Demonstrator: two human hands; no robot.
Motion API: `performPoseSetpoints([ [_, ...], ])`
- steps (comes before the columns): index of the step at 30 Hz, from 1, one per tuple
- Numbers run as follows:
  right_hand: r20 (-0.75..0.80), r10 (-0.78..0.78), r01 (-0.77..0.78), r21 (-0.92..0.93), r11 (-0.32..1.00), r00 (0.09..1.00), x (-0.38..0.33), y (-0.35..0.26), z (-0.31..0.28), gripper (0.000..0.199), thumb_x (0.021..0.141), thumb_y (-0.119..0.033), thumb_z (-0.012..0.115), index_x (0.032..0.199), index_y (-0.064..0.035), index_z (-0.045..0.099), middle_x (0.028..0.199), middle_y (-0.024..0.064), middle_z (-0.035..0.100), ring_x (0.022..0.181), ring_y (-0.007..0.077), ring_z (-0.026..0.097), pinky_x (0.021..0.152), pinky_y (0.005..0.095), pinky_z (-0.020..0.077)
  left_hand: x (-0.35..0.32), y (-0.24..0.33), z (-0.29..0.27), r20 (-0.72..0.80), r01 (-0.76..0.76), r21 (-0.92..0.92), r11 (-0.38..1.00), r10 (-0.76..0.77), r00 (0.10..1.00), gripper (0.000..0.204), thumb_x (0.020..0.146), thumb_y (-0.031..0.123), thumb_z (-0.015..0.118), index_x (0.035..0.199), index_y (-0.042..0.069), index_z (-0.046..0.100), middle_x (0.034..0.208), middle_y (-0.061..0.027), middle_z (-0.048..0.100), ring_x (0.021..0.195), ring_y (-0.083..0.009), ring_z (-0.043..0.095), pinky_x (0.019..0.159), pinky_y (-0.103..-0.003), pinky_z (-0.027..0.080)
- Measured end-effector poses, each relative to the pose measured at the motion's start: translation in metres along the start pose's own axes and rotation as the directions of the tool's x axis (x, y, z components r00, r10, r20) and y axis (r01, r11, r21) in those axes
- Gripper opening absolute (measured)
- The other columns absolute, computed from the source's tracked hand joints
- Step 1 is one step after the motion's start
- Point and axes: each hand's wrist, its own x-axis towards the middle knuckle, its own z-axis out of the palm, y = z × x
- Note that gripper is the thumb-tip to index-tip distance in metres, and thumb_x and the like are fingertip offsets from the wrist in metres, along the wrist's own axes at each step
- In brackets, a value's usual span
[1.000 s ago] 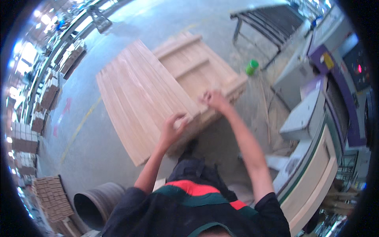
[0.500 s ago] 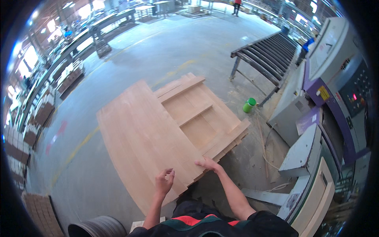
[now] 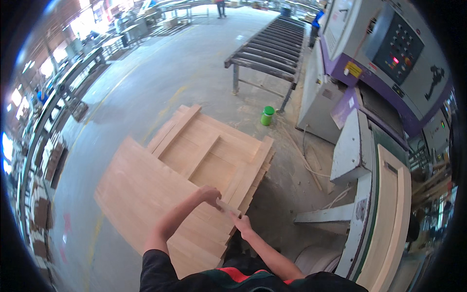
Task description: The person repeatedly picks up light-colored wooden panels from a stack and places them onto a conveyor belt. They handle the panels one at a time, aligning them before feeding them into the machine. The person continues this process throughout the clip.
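Pale, apparently wooden strip (image 3: 227, 207), one; long axis ten to four o'clock; left hand (image 3: 210, 195) pinching its ten-o'clock end, right hand (image 3: 242, 224) pinching its four-o'clock end, neither clearly nearer; plain panel (image 3: 155, 194) towards nine o'clock, framed panel (image 3: 220, 168) towards twelve

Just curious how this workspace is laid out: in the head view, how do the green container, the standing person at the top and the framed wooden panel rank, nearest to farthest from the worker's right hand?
From the right hand:
1. Framed wooden panel: just ahead.
2. Green container: on the floor, beyond the panel.
3. Standing person: far across the floor.
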Motion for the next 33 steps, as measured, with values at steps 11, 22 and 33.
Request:
performPoseSetpoints([
  [11,-0.131,-0.181,0.153,-0.201,0.967,0.975,0.035,-0.028,0.003,0.048,0.075,-0.045,0.075,0.084,0.0011,0.071,0.079,0.0113,0.069,0.075,0.0180,0.065,0.069,0.0352,0.0495,0.029,-0.042,-0.003,0.121,0.087,-0.098,0.991,-0.075,0.990,0.093,0.063,0.081,0.060,0.127,0.014,0.060,0.123,-0.0178,0.061,0.114,-0.0357,0.056,0.100,-0.044,0.043],
  [22,0.522,0.056,0.035,-0.163,0.986,0.851,0.091,-0.025,-0.039,0.069,0.077,-0.050,0.073,0.125,-0.0029,0.055,0.114,0.0064,0.060,0.110,0.0178,0.051,0.091,0.0348,0.0421,0.008,-0.029,-0.010,0.013,0.081,-0.179,0.981,-0.080,0.997,0.086,0.062,0.078,0.065,0.117,0.012,0.066,0.117,-0.0149,0.064,0.112,-0.0319,0.058,0.097,-0.040,0.045],
  [33,0.574,-0.080,0.145,-0.069,0.987,0.815,0.055,-0.052,-0.077,0.037,0.083,-0.034,0.066,0.102,-0.0019,0.068,0.097,0.0015,0.063,0.088,0.0120,0.056,0.080,0.0294,0.0442,-0.042,0.049,0.042,-0.553,-0.094,-0.817,0.569,-0.819,-0.150,0.072,0.084,0.032,0.070,0.135,-0.007,0.037,0.142,-0.0237,0.034,0.133,-0.0392,0.033,0.111,-0.043,0.028],
])
